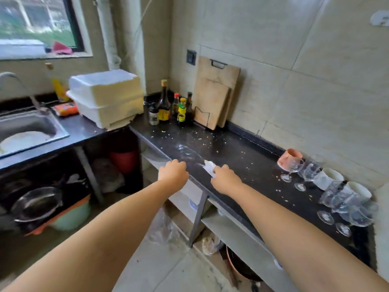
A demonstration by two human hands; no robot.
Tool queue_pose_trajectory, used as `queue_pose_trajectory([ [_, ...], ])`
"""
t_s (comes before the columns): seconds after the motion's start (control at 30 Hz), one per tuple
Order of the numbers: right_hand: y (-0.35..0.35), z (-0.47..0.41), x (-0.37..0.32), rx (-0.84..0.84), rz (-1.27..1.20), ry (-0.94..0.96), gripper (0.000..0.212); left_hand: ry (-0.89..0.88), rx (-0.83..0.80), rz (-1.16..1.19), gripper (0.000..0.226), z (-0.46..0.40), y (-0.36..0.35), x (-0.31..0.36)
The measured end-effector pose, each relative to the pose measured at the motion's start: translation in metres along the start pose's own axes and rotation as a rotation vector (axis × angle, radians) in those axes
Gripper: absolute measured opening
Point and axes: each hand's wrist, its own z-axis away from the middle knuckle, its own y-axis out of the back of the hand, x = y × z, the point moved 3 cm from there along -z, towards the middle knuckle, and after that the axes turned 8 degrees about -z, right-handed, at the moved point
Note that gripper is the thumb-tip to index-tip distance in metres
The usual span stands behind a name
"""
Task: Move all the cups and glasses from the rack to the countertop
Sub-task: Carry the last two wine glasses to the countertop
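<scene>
Both bare hands rest curled at the front edge of the crumb-strewn black stone countertop [242,152], the left hand [173,170] empty, the right hand [225,179] touching a small white scrap [209,166], well apart from the clear stemmed glasses [303,168] and white cups [328,178] clustered at the right end.

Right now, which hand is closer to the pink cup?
The right hand. It rests on the countertop edge on the pink cup side, though curled around something white. The left hand sits farther away.

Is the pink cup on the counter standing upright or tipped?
Tipped. The pink cup leans against the wall, its open mouth facing sideways toward the counter.
</scene>
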Motion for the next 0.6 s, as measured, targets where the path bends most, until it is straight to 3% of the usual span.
queue_pose_trajectory([
  [0.27, -0.079, 0.042, -0.201, -0.148, 0.09, 0.319, 0.035, 0.329, 0.056, -0.005, 0.03, 0.124, 0.023, -0.194],
  [0.6, -0.221, 0.177, -0.469, -0.292, 0.139, 0.642, 0.044, 0.749, 0.079, -0.029, 0.03, 0.344, 0.048, -0.462],
])
